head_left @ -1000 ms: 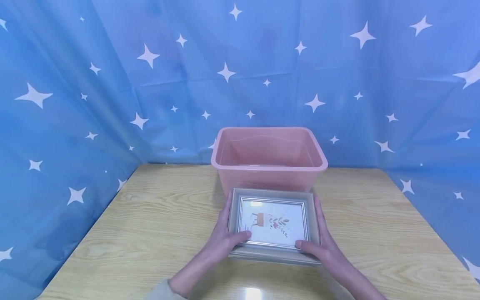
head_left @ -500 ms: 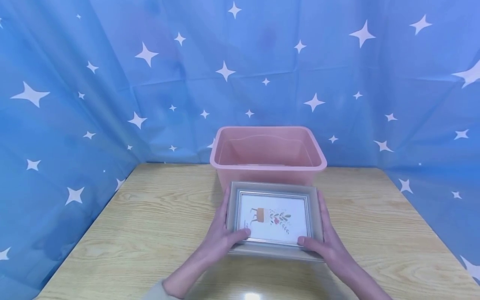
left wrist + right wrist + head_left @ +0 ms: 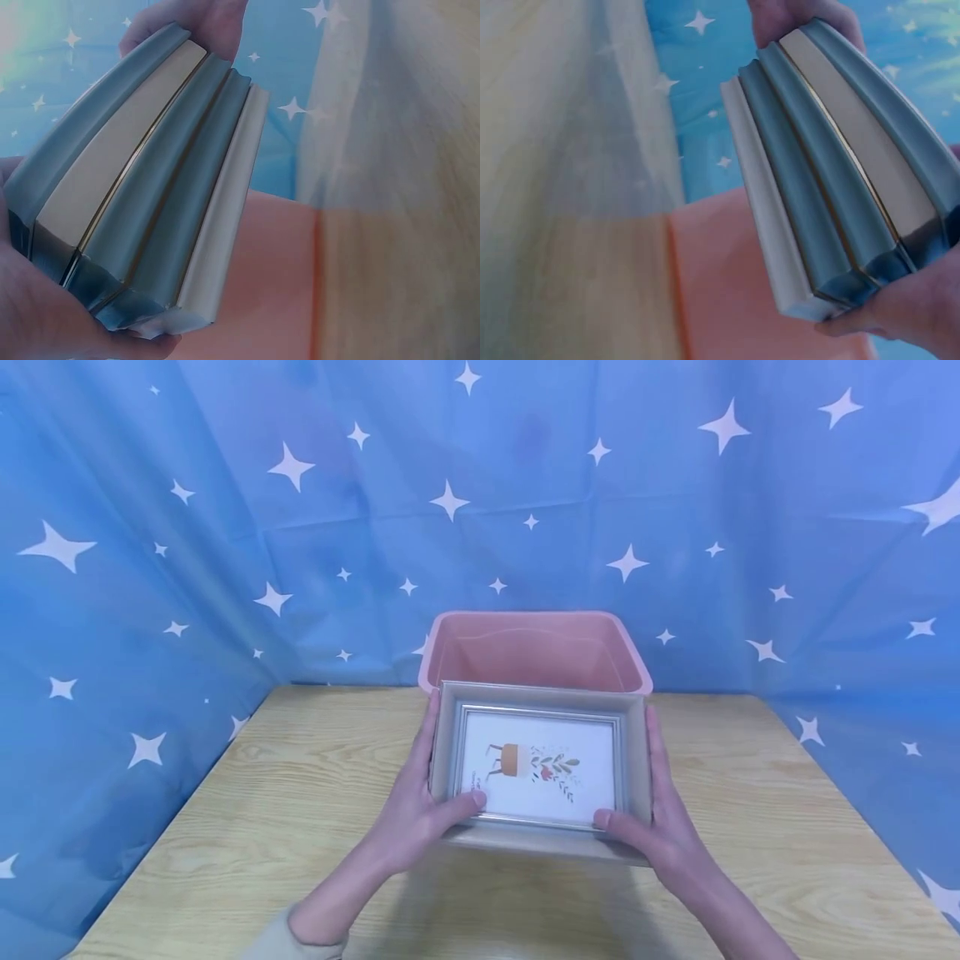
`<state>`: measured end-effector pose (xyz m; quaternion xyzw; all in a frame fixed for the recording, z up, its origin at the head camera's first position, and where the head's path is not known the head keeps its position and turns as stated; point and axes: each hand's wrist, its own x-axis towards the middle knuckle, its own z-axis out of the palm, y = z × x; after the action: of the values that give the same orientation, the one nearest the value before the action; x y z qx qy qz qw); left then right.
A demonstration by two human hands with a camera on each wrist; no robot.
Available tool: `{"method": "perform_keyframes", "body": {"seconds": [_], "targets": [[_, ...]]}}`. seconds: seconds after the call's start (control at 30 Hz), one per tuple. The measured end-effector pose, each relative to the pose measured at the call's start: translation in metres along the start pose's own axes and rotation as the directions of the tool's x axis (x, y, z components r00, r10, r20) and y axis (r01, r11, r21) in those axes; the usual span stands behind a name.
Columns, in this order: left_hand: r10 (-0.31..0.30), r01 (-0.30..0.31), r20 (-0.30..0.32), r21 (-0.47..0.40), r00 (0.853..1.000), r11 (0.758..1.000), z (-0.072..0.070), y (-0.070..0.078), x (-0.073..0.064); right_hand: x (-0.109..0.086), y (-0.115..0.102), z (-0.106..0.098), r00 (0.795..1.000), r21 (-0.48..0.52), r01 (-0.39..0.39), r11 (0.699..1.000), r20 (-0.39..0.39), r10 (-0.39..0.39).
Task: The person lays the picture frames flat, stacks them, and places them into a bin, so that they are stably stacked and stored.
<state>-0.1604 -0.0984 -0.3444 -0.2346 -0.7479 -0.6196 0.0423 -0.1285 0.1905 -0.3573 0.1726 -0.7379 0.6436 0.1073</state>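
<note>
A stack of several picture frames is held level between both hands. The top frame (image 3: 543,768) is silver-grey, with a print of a potted plant turned sideways. At its left end my left hand (image 3: 408,818) grips the stack, thumb on the top face and fingers along the side. My right hand (image 3: 671,831) grips the right end in the same way. Both wrist views show the stack's long edge: blue-grey frames (image 3: 184,180) and white or cream ones (image 3: 754,180) lie flat against one another. Parts of the fingers beneath the stack are hidden.
Behind the stack, an open pink plastic bin (image 3: 536,652) stands at the back of the wooden table (image 3: 300,777). The stack covers its front wall. A blue curtain (image 3: 525,485) with white stars surrounds the table's back and sides.
Both hands have raised the stack of picture frames, and it now overlaps the bin's front rim in the head view. The grip looks the same, and the bin has stayed put.
</note>
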Motion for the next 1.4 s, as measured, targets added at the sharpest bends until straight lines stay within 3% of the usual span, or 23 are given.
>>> {"method": "perform_keyframes", "body": {"seconds": [0.13,0.4,0.83,0.93,1.1,1.4], "targets": [[0.020,-0.020,0.001,0.010,1.000,1.000,-0.001,0.009,0.003,0.004,-0.007,-0.005,0.999,0.017,0.032,0.999,-0.003,-0.032],[0.077,-0.075,-0.037,0.066,0.996,0.995,0.001,0.025,0.014,0.019,-0.022,-0.014,1.000,0.037,0.024,0.999,0.013,-0.024],[0.187,-0.185,-0.004,0.124,0.982,0.975,-0.005,0.034,0.056,0.047,-0.031,-0.020,0.998,0.176,0.034,0.984,0.038,-0.041],[0.173,-0.170,-0.010,0.140,0.985,0.976,-0.008,0.037,0.067,0.056,-0.034,-0.023,0.998,0.199,0.025,0.980,0.047,-0.035],[0.098,-0.096,-0.021,0.092,0.995,0.991,-0.013,0.040,0.083,0.080,-0.042,-0.029,0.997,0.176,0.007,0.984,0.068,-0.019],[0.081,-0.081,-0.006,-0.003,0.997,0.997,-0.020,0.035,0.115,0.121,-0.044,-0.037,0.994,0.217,-0.048,0.975,0.110,0.024]]}}
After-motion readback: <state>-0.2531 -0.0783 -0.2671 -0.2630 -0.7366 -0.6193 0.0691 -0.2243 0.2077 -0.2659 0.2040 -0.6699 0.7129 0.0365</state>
